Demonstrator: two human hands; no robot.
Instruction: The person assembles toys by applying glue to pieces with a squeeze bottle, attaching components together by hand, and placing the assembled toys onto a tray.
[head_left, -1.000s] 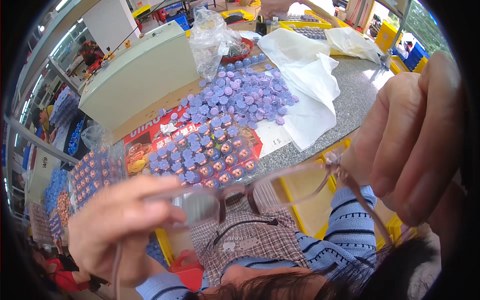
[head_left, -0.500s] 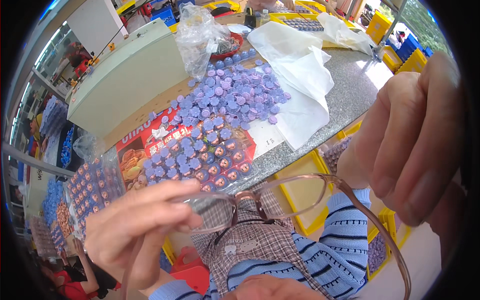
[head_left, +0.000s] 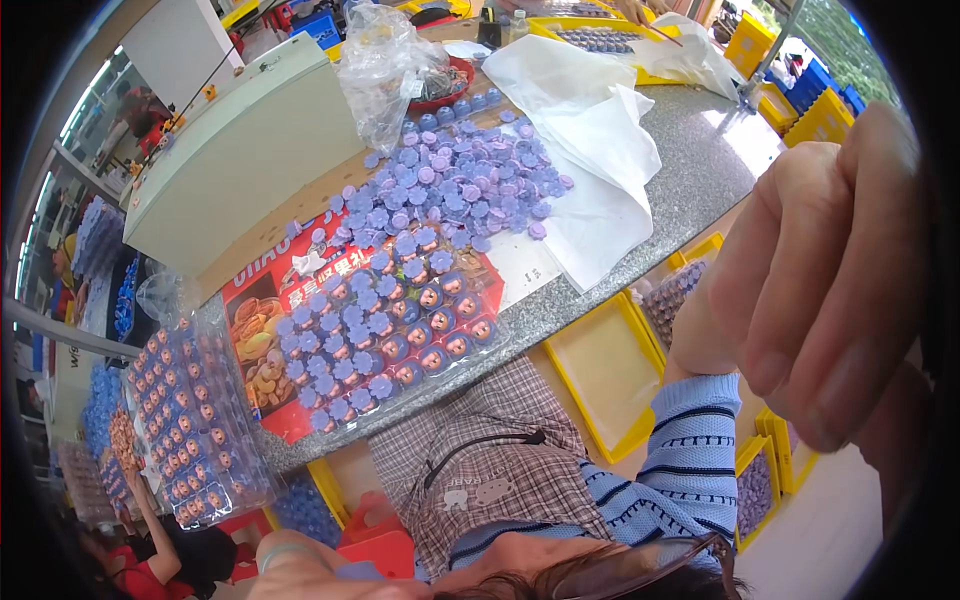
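Note:
My right hand (head_left: 810, 270) is raised close to the camera at the right, its fingers curled and pressed together; whatever they hold, if anything, is hidden. At the lower edge my left hand (head_left: 320, 575) shows only in part, with its fingers out of sight. A pair of glasses (head_left: 640, 580) with a pinkish-brown frame is cut off by the bottom edge. On the table, a clear plastic tray (head_left: 400, 330) holds rows of small blue-haired figurine heads, many capped with flower-shaped pieces. Behind the tray lies a heap of loose purple flower-shaped pieces (head_left: 450, 185).
White sheeting (head_left: 600, 190) lies beside the heap on the grey speckled table (head_left: 700, 150). A pale box (head_left: 240, 150) and a crumpled plastic bag (head_left: 380, 75) stand behind. Left is another filled tray (head_left: 190, 420); yellow crates (head_left: 605, 390) sit below the table edge. Other people work nearby.
My left hand has gone from in front of the tray down to the lower edge. The glasses it held are now at the bottom edge. My right hand stays raised.

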